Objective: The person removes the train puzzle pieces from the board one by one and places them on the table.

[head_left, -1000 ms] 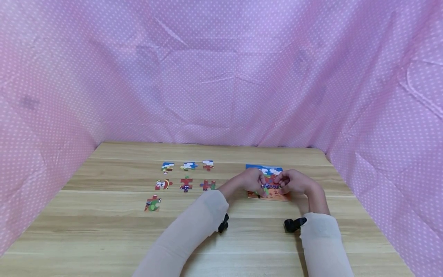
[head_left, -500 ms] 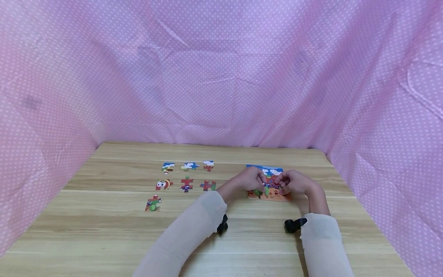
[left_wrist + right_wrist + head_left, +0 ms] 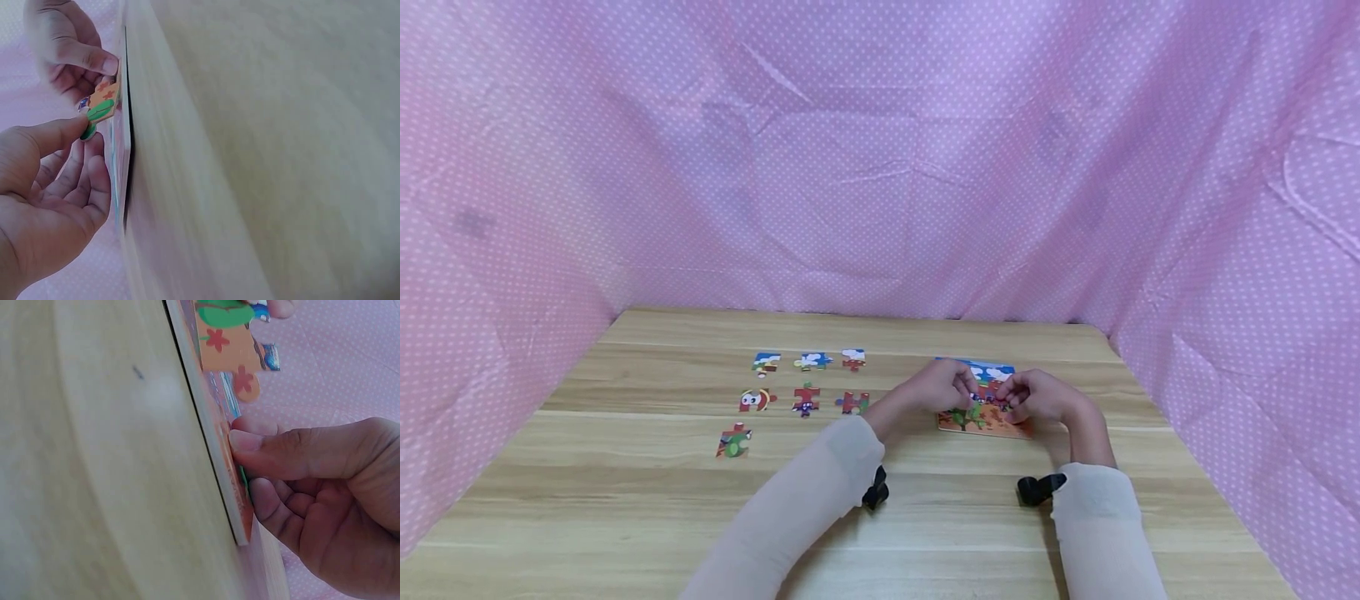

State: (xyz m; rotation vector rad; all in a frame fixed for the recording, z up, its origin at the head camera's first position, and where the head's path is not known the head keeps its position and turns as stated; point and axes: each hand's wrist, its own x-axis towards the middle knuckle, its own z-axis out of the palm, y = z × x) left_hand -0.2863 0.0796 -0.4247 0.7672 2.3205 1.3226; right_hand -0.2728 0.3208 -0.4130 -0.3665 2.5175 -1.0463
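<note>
My left hand (image 3: 942, 386) pinches a jigsaw puzzle piece (image 3: 104, 105) between thumb and fingers. The piece is orange with red flowers and a green patch, and stands tilted above a picture board (image 3: 992, 427). Facing it from the right is my right hand (image 3: 1041, 398), thumb and fingers curled close at the board. In the right wrist view its thumb (image 3: 284, 450) lies along the board's orange surface. Whether a piece is between those fingers is hidden. The board shows blue sky and clouds at the top and orange ground below.
Several loose puzzle pieces lie in rows on the left of the wooden table (image 3: 955, 533), among them one with big eyes (image 3: 753, 400) and a green one (image 3: 733, 442). Pink dotted cloth (image 3: 880, 183) hangs around the back and sides. Black wrist cameras (image 3: 1037, 490) sit below both hands.
My left hand has shifted very slightly up and away from the lower part of the board, still holding the puzzle piece. The right hand has stayed almost still.
</note>
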